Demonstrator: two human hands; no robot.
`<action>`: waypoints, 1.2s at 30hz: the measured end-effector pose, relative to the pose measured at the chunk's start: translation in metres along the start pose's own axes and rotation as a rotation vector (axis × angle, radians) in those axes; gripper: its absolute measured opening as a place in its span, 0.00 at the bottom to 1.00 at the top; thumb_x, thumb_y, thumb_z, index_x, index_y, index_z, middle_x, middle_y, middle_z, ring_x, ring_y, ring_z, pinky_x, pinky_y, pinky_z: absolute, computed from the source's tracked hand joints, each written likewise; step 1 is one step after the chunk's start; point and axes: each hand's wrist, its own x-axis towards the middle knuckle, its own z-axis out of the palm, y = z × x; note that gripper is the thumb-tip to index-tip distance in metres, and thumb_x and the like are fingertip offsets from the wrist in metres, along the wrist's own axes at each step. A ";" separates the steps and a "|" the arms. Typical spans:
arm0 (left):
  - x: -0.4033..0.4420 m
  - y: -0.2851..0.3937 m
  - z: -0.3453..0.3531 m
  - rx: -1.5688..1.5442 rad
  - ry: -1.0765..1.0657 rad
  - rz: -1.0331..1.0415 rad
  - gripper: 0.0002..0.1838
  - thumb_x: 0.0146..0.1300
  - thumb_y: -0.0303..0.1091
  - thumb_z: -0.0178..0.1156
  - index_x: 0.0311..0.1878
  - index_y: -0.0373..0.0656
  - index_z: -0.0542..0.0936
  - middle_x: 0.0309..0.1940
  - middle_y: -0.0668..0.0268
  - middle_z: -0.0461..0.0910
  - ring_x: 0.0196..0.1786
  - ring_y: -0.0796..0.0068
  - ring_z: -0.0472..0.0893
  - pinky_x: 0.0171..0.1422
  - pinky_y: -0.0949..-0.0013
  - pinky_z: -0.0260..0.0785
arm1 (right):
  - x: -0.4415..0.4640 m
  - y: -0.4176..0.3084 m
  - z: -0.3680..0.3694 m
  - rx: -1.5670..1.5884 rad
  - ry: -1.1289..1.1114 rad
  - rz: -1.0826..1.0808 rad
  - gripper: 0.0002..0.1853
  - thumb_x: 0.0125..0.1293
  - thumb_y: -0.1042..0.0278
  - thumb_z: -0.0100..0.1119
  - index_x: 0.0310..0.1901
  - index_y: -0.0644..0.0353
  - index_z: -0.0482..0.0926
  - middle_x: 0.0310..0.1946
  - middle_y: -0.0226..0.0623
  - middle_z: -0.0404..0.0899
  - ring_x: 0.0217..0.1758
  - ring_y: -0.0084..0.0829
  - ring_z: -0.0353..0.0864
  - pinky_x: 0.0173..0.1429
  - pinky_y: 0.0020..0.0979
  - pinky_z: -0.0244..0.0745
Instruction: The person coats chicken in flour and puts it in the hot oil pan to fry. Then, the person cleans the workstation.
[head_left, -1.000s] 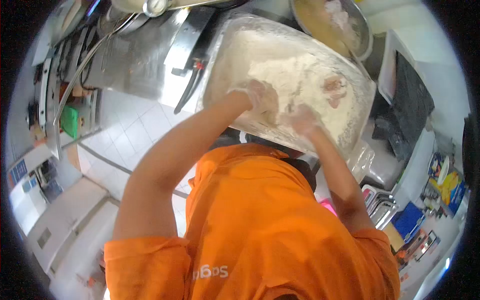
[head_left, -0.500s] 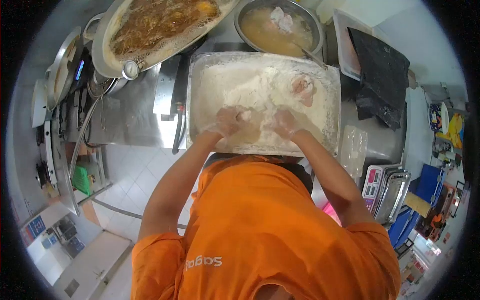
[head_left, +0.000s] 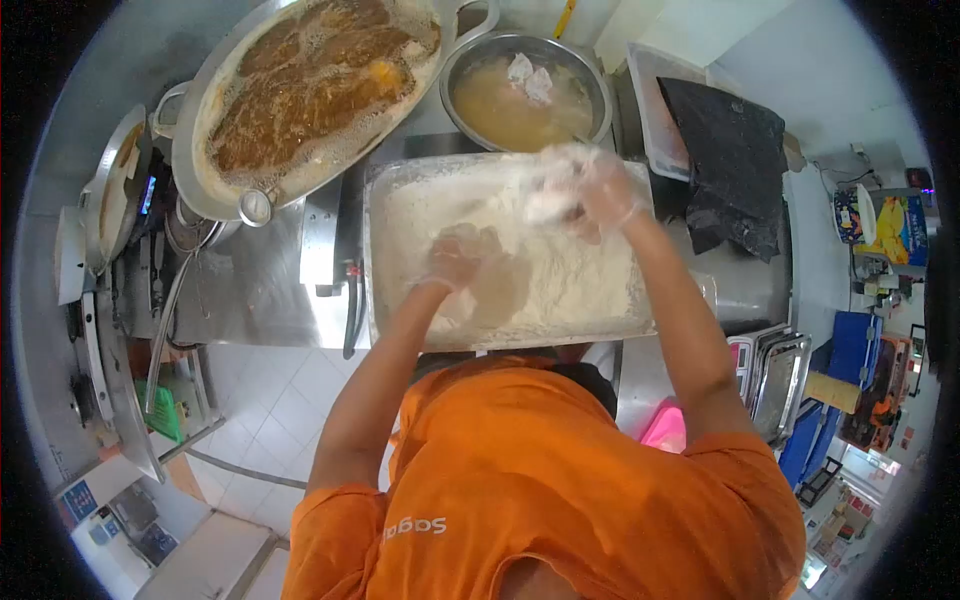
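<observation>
My left hand (head_left: 460, 257), in a clear plastic glove, rests in the white flour near the left-middle of a large metal tray (head_left: 372, 250). Its fingers look stretched out, with nothing visible in them. My gloved right hand (head_left: 602, 190) is raised over the tray's far right part, close to the bowl, and smeared by motion. It grips a whitish, flour-coated piece of meat (head_left: 548, 203), blurred at its fingers. A pinkish patch of raw meat (head_left: 588, 232) shows just below this hand, partly hidden.
A metal bowl (head_left: 452, 115) of cloudy liquid with floured pieces (head_left: 530, 80) stands behind the tray. A big pan of bubbling oil (head_left: 315, 90) is at far left, a thermometer (head_left: 255, 207) at its rim. Black plastic (head_left: 735, 165) lies over a container at right.
My right hand has lifted from the flour and moved up and away toward the bowl. My left hand stays low in the tray. The view has shifted, showing more of the pan.
</observation>
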 end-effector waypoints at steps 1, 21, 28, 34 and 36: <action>0.015 -0.003 0.014 0.068 0.023 0.119 0.23 0.61 0.49 0.60 0.51 0.41 0.81 0.48 0.47 0.82 0.54 0.49 0.81 0.58 0.54 0.72 | 0.023 -0.004 -0.014 -0.065 0.051 -0.010 0.21 0.58 0.64 0.67 0.54 0.60 0.81 0.47 0.46 0.84 0.48 0.39 0.84 0.51 0.36 0.77; -0.007 0.016 -0.027 0.034 -0.623 -0.105 0.24 0.54 0.49 0.67 0.50 0.45 0.83 0.41 0.54 0.85 0.45 0.57 0.83 0.52 0.60 0.75 | 0.017 0.041 0.120 -0.836 -0.104 -0.075 0.15 0.62 0.66 0.52 0.43 0.64 0.84 0.40 0.51 0.85 0.46 0.47 0.85 0.53 0.45 0.77; -0.015 -0.008 -0.020 0.180 -0.263 0.087 0.26 0.49 0.56 0.68 0.42 0.43 0.84 0.39 0.52 0.85 0.46 0.53 0.84 0.50 0.58 0.75 | -0.005 0.030 0.065 -0.866 -0.571 0.274 0.22 0.64 0.53 0.53 0.53 0.57 0.81 0.49 0.48 0.83 0.56 0.43 0.82 0.59 0.42 0.76; -0.012 0.005 -0.013 -0.038 0.123 -0.198 0.21 0.50 0.51 0.69 0.39 0.44 0.84 0.33 0.55 0.84 0.38 0.55 0.83 0.46 0.58 0.74 | -0.023 0.114 0.130 -0.670 0.051 -0.142 0.19 0.62 0.56 0.57 0.50 0.57 0.81 0.45 0.49 0.82 0.53 0.48 0.80 0.56 0.45 0.74; -0.013 0.042 -0.041 -0.058 0.188 -0.323 0.21 0.50 0.51 0.70 0.38 0.44 0.83 0.31 0.55 0.84 0.36 0.55 0.83 0.44 0.56 0.74 | -0.025 0.089 0.132 -0.560 0.109 -0.208 0.18 0.61 0.58 0.57 0.50 0.58 0.81 0.42 0.50 0.82 0.48 0.50 0.80 0.53 0.46 0.74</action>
